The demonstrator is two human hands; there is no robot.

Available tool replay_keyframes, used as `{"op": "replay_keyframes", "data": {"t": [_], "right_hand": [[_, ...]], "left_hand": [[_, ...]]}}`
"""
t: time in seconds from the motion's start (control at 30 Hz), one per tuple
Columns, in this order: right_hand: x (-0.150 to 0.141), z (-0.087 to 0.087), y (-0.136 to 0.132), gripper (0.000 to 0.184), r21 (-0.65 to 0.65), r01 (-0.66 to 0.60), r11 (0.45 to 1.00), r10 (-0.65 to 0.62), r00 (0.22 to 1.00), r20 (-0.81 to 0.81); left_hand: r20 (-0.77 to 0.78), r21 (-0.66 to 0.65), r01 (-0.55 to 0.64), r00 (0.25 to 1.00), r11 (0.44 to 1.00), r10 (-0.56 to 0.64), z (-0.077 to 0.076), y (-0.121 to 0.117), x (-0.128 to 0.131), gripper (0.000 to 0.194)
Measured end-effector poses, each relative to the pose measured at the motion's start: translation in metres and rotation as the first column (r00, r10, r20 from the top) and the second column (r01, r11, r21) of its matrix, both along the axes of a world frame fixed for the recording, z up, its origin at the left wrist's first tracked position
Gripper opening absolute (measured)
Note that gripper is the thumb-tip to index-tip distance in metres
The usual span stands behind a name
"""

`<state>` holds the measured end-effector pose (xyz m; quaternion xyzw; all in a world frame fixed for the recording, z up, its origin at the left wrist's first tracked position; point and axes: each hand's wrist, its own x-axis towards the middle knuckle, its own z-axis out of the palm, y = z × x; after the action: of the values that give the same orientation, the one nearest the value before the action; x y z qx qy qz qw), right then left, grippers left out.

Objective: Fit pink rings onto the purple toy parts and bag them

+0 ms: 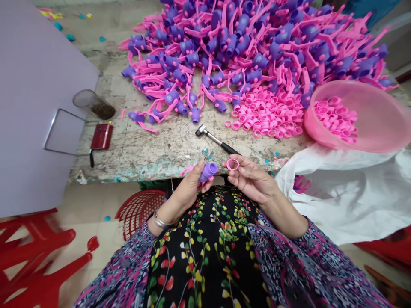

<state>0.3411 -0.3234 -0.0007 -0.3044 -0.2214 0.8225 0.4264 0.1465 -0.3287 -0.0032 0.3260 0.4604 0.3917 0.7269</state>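
Just above my lap, my left hand point(189, 188) is closed around a purple plastic cup-shaped part point(208, 172) with a pink arm, its round mouth facing up and to the right. My right hand point(253, 177) pinches a pink plastic ring point(233, 164) between thumb and fingers. The ring is apart from the purple part, a short way to its right. Behind my hands a hammer point(213, 139) with a black grip lies on the worn table. A loose heap of pink rings point(271, 112) is beyond it to the right.
A big pile of purple parts with pink arms point(224, 47) covers the table's far side. At right stand a pink bowl point(379, 119) of rings and a white sack point(349, 192). A glass point(93, 104) and a red box with a wire frame point(102, 136) lie left.
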Motion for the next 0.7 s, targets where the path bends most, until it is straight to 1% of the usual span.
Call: {"op": "replay_keyframes", "data": {"t": [0.1,0.2,0.3,0.4,0.57,0.7], "right_hand": [[-0.0006,0.0006,-0.0013,0.035,-0.052,0.0,0.999,-0.001,1.0,-0.017],[-0.0024,0.0023,-0.0021,0.033,-0.101,0.005,0.995,-0.011,0.998,-0.061],[-0.0041,0.0037,-0.0025,0.03,-0.123,0.011,0.992,-0.019,0.998,-0.059],[-0.0046,0.0038,-0.003,0.027,-0.128,0.013,0.992,-0.018,0.999,-0.039],[-0.0038,0.0024,-0.0037,0.026,-0.084,-0.03,0.996,0.025,0.998,-0.065],[-0.0043,0.0021,-0.0049,0.025,-0.117,-0.034,0.993,0.024,0.996,-0.088]], "left_hand": [[0.004,-0.007,-0.003,1.0,1.0,0.003,-0.0002,-0.0001,0.0,0.054],[0.011,-0.007,-0.005,1.0,1.0,0.005,-0.0005,-0.0003,0.0,0.054],[0.01,0.0,0.0,1.0,1.0,0.0,-0.0003,-0.0004,0.0001,0.056],[0.005,0.003,0.0,1.0,1.0,0.0,0.0007,-0.0003,0.0005,0.057],[0.016,-0.014,-0.015,1.0,1.0,0.015,0.0022,-0.0011,0.001,0.054],[0.008,-0.019,-0.026,1.0,0.999,0.026,0.0032,-0.0016,0.0013,0.055]]}}
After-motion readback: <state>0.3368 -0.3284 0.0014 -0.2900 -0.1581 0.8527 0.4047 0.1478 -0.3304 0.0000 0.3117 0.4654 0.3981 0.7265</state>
